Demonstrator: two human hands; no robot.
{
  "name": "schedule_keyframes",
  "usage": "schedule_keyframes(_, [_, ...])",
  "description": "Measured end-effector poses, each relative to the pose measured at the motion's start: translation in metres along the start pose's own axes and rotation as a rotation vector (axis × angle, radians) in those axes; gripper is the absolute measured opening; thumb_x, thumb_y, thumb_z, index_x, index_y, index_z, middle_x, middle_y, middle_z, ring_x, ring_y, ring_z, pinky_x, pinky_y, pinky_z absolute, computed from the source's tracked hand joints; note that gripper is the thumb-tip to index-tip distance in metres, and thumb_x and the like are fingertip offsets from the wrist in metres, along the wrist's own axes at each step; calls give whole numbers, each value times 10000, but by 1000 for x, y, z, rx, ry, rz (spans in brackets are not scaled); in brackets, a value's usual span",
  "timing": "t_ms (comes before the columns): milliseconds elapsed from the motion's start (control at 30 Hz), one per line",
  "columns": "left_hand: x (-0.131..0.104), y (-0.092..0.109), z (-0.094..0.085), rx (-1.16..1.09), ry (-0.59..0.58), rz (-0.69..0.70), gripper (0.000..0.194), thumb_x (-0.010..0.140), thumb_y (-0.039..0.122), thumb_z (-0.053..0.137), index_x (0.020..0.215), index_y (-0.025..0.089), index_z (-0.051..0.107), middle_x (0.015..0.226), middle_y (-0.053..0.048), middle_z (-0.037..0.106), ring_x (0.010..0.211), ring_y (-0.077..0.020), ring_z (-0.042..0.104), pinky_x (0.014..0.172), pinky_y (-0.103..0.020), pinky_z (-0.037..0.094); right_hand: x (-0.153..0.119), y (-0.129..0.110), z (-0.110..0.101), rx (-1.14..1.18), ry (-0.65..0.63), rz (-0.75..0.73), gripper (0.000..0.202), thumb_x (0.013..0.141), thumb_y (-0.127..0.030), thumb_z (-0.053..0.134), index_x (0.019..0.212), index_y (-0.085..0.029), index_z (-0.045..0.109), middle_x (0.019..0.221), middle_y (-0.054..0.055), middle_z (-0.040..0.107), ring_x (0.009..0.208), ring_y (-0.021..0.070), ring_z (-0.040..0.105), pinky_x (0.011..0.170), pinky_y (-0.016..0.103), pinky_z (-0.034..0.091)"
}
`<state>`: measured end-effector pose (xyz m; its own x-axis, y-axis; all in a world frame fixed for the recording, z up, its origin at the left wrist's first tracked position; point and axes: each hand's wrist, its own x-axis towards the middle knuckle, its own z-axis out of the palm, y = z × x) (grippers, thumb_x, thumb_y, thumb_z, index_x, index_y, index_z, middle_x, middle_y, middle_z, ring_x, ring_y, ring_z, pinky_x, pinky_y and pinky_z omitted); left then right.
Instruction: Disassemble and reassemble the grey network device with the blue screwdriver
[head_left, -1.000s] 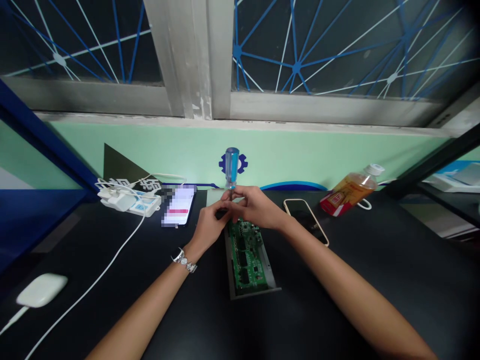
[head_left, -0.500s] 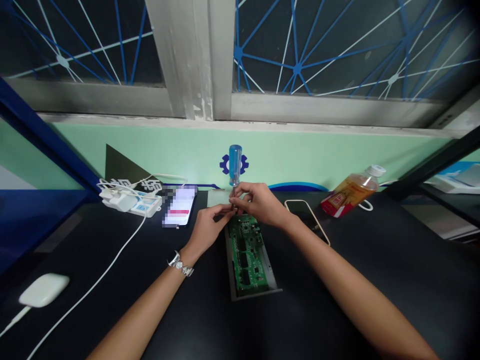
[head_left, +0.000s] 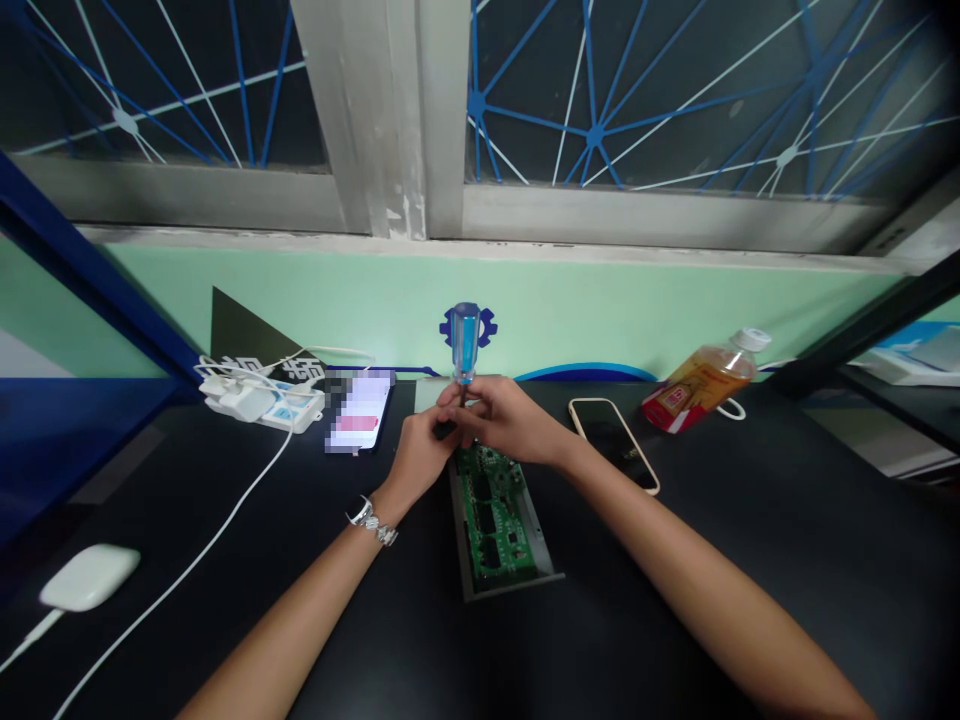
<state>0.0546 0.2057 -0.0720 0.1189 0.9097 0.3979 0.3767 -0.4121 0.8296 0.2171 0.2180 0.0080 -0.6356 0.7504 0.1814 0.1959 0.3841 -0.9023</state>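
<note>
A screwdriver [head_left: 466, 342] with a clear blue handle stands upright over the far end of a green circuit board [head_left: 495, 515] in a grey metal tray [head_left: 551, 578]. My right hand [head_left: 506, 420] is closed around its shaft, just below the handle. Beside it, my left hand [head_left: 426, 448] has its fingers pinched together at the board's far left corner, touching the right fingers. What the left fingertips hold is too small and hidden to make out. A watch and a silver bracelet are on my left wrist.
To the left lie a lit phone [head_left: 361, 415], a white power strip [head_left: 296, 408], a cable and a white rounded device [head_left: 90, 577]. At the right are a dark-screened phone [head_left: 615, 445] and a tilted drink bottle [head_left: 701, 385]. A window and green wall stand behind.
The screwdriver has moved slightly down and left with my right hand. My left hand has shifted a little right at the wrist, and its fingers now meet the right ones more closely.
</note>
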Motion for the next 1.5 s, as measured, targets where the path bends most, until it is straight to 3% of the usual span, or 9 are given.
schedule_keyframes(167, [-2, 0, 1, -10, -3, -32, 137, 861, 263, 683, 891, 150, 754, 828, -36, 767, 764, -210, 690, 699, -284, 487, 3, 1, -4, -245, 168, 0, 114, 853, -293, 682, 883, -192, 637, 743, -12, 663, 587, 107, 598, 562, 251, 449])
schedule_keyframes(267, [-4, 1, -4, -27, -38, -23, 209, 881, 336, 688, 986, 173, 763, 941, -50, 784, 870, -232, 718, 780, -309, 515, 3, 3, -8, -221, 227, 34, 167, 803, -291, 736, 795, -188, 606, 696, -20, 653, 550, 100, 589, 517, 239, 422])
schedule_keyframes(400, [-7, 0, -12, -43, -56, 13, 183, 913, 311, 654, 1023, 210, 759, 1019, -46, 782, 951, -221, 721, 864, -320, 525, 2, 4, -12, -114, 159, 54, 132, 847, -288, 688, 835, -187, 605, 674, -21, 649, 531, 104, 609, 489, 233, 411])
schedule_keyframes(600, [-5, 0, -14, -13, -20, 21, 173, 900, 305, 666, 1009, 190, 736, 1001, -49, 774, 925, -217, 710, 847, -315, 517, -1, 3, -8, -4, 47, 5, 118, 926, -305, 590, 962, -193, 606, 800, 0, 674, 575, 104, 639, 520, 237, 454])
schedule_keyframes(767, [-1, -2, -5, 29, -5, 18, 140, 883, 225, 643, 775, 163, 708, 751, -16, 740, 726, -188, 670, 690, -274, 487, -2, -3, 0, 61, 5, -19, 130, 929, -283, 579, 993, -175, 609, 851, 14, 648, 580, 98, 624, 514, 236, 461])
schedule_keyframes(867, [0, -2, -1, 47, 9, -10, 114, 862, 220, 658, 804, 154, 732, 741, -20, 744, 672, -186, 652, 632, -268, 469, -1, -2, 1, -74, 63, -24, 128, 917, -280, 595, 965, -173, 646, 771, -3, 650, 579, 99, 601, 548, 245, 457])
schedule_keyframes(1033, [-2, 0, -3, -4, -6, 9, 174, 883, 314, 676, 945, 173, 758, 908, -42, 780, 831, -223, 707, 758, -301, 519, 3, 8, -6, -235, 248, -10, 129, 845, -298, 691, 833, -179, 642, 746, 4, 688, 629, 123, 630, 612, 263, 476])
schedule_keyframes(1333, [-9, 4, -17, -19, -10, 1, 163, 914, 305, 652, 1015, 216, 744, 1028, -37, 774, 987, -216, 711, 903, -331, 534, -1, 3, -10, -232, 149, -45, 115, 946, -262, 540, 966, -186, 623, 841, 22, 700, 709, 136, 660, 698, 288, 501])
schedule_keyframes(1500, [-11, 9, -29, 25, 4, 9, 169, 933, 300, 628, 1041, 217, 728, 1055, -46, 763, 1001, -210, 701, 922, -349, 531, -7, -3, -13, -170, 146, -70, 172, 1009, -318, 465, 984, -196, 583, 820, 27, 673, 696, 137, 637, 656, 290, 503])
